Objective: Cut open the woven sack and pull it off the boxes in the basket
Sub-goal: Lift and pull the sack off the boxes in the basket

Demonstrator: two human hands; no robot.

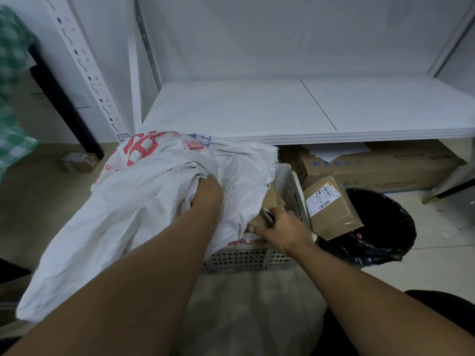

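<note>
Centre of frame: the woven sack (pixel 154 201) drapes over most of the basket (pixel 257 258), closing off its left and far sides. The left hand (pixel 207 192), fist closed in the sack's folds, and the right hand (pixel 282 228), curled around a small dark tool, take up the near right corner, where brown boxes (pixel 272 201) show. Right of the basket, a labelled carton (pixel 331 209) leans against its wall, with a black-lined bin (pixel 380 227) just beyond. Upper half: the white shelf (pixel 257 109) is bare and open. Beneath it, large cartons (pixel 385 163) fill the gap. Lower left: open floor (pixel 38 201).
</note>
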